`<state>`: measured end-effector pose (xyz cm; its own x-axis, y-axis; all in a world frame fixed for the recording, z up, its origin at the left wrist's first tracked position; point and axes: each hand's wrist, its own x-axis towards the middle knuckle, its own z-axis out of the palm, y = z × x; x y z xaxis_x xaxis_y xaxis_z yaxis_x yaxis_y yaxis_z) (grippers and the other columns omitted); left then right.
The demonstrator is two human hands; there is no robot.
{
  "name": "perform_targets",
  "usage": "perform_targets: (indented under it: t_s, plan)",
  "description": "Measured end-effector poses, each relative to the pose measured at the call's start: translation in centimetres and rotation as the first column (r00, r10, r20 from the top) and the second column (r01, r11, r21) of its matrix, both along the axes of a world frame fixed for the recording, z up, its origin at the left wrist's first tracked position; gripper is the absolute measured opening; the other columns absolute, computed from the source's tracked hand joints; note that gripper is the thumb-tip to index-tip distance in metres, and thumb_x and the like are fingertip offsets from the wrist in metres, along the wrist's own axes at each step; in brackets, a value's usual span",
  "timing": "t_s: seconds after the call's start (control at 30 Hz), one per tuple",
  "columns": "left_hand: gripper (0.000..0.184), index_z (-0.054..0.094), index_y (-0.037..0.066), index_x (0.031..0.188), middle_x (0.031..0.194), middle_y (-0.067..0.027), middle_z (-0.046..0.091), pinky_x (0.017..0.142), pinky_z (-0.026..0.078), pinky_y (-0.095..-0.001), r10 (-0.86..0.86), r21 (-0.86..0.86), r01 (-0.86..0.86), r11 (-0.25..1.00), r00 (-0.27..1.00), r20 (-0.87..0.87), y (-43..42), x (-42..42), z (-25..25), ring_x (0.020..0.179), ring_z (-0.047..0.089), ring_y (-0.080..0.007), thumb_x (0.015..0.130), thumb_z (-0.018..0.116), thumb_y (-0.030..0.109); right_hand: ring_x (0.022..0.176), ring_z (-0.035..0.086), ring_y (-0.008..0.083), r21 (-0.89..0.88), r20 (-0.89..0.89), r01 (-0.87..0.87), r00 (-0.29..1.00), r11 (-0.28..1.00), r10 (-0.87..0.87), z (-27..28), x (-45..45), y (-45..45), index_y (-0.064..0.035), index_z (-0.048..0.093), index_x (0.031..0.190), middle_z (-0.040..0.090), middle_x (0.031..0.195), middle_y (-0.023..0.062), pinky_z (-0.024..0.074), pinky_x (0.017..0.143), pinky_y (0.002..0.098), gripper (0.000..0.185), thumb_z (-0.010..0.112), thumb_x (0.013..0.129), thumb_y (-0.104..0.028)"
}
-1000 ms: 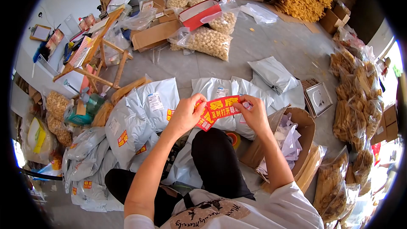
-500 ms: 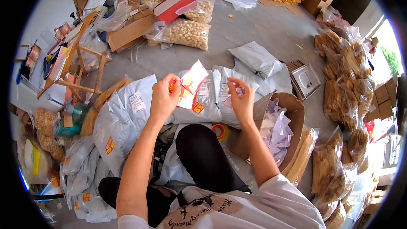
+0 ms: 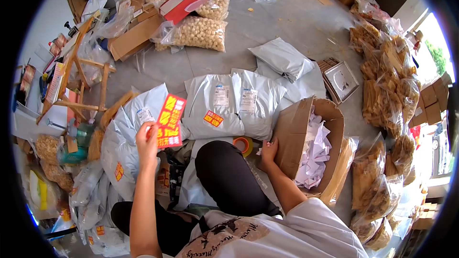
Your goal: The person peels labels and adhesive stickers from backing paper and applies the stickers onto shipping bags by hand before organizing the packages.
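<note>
My left hand [image 3: 147,139] pinches the lower left edge of a red sticker [image 3: 171,120] with yellow print, tilted above a grey-white mailing bag [image 3: 128,129]. Down by the left wall of a cardboard box [image 3: 299,123], my right hand [image 3: 269,151] has its fingers curled together. A small pale scrap of paper shows at those fingertips. Crumpled white paper [image 3: 313,150] lies in the box. In front of my knee lie two full grey-white parcels [image 3: 215,107] with white labels; the left one bears a similar red sticker [image 3: 213,118].
A roll of orange tape [image 3: 245,146] sits beside my knee. Further out are a flat parcel [image 3: 282,59], a metal tray [image 3: 340,83], and bagged pale pieces [image 3: 201,33]. Bags of brown dried goods [image 3: 382,76] line the right; a wooden stool [image 3: 79,71] stands left.
My left hand has moved down and left, and the sticker's printed side now faces me. My right hand has dropped from above the parcels to beside the box. The view has shifted slightly.
</note>
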<state>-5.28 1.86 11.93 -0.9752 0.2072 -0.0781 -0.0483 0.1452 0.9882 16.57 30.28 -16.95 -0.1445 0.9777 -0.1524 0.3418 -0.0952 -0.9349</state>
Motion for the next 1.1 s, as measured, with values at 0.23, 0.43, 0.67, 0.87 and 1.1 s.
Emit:
perform_targets:
  t_s: [0.23,0.43,0.67,0.87,1.1]
  plan:
    - [0.010,0.054,0.001,0.083,0.078,0.0003,0.051,0.068,0.039,-0.0213,-0.033,-0.110,0.029,0.994,0.999,-0.036,-4.1,0.9,-3.5,0.075,0.046,-0.0065,0.084,0.053,0.011,0.072,0.052,0.0207,0.099,0.232,-0.299,0.935,0.949,0.270,2.7,1.0,-0.3,0.0064,0.034,0.119,0.052,0.078,0.0152,0.0444,0.067,0.0326,0.063,0.065,0.067,-0.011]
    - [0.008,0.051,0.003,0.082,0.075,0.0005,0.049,0.060,0.039,-0.0201,-0.014,-0.054,0.010,0.998,0.997,-0.071,-4.6,0.9,-2.4,0.068,0.046,-0.0055,0.085,0.050,0.011,0.067,0.058,0.0302,0.032,0.368,-0.419,0.849,0.907,0.379,3.2,1.2,0.0,0.0039,0.042,0.109,0.056,0.072,0.0187,0.0471,0.061,0.0386,0.044,0.055,0.069,-0.010]
    - [0.010,0.048,0.005,0.081,0.071,0.0012,0.048,0.056,0.038,-0.0187,-0.109,-0.108,0.101,0.989,0.992,-0.071,-6.0,-1.0,-4.9,0.063,0.045,-0.0043,0.087,0.048,0.013,0.061,0.061,0.0169,-0.115,0.240,-0.508,0.820,0.854,0.520,3.9,1.9,-2.4,0.0018,0.055,0.106,0.062,0.072,0.0137,0.0478,0.059,0.0297,0.039,0.060,0.071,-0.015]
    - [0.012,0.046,0.004,0.082,0.073,0.0000,0.051,0.058,0.040,-0.0194,-0.226,-0.005,0.228,0.974,0.962,-0.154,-4.0,-3.0,-6.1,0.064,0.048,-0.0044,0.088,0.048,0.015,0.057,0.058,0.0114,0.078,-0.001,-0.395,0.918,0.915,0.396,13.8,-1.3,-5.1,0.0006,0.060,0.096,0.062,0.069,0.0118,0.0451,0.056,0.0261,0.026,0.060,0.079,-0.019]
    - [0.015,0.048,0.002,0.081,0.076,-0.0016,0.051,0.064,0.040,-0.0213,-0.306,-0.002,0.334,0.943,0.862,-0.405,4.0,0.8,1.4,0.070,0.047,-0.0071,0.088,0.048,0.015,0.062,0.057,0.0201,0.409,-0.230,-0.303,0.878,0.860,0.419,32.8,-3.9,-8.4,-0.0021,0.062,0.088,0.061,0.074,0.0155,0.0447,0.060,0.0281,0.015,0.062,0.078,-0.014]
